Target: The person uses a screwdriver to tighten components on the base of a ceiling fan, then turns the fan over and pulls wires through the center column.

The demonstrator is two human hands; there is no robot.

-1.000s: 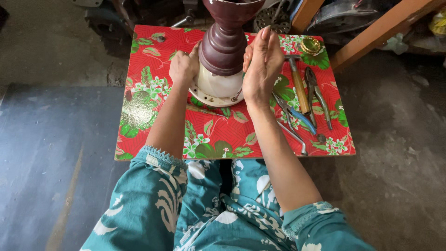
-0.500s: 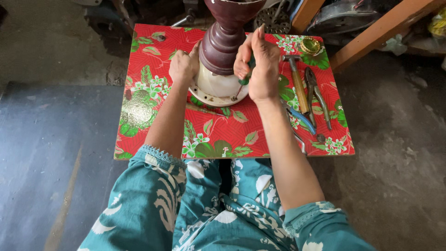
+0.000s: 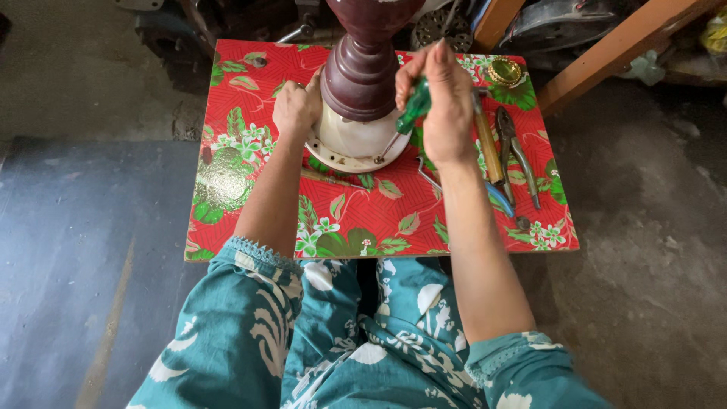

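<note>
A dark red turned stand (image 3: 361, 64) rises from a round cream base (image 3: 349, 142) in the middle of a small table with a red flowered cover (image 3: 250, 182). My left hand (image 3: 297, 106) grips the left side of the stand just above the base. My right hand (image 3: 441, 102) is closed around a green-handled screwdriver (image 3: 413, 110). Its thin shaft slants down and left, and the tip touches the rim of the cream base.
To the right on the table lie a wooden-handled tool (image 3: 488, 148), pliers (image 3: 518, 151), a blue-handled tool (image 3: 500, 198) and a small brass cap (image 3: 504, 71). A wooden beam (image 3: 613, 49) and dark machine parts stand beyond the table. Concrete floor surrounds it.
My right hand was flat against the stand's right side; it then closed on the green screwdriver and now sets its tip on the base rim. My left hand has stayed put.
</note>
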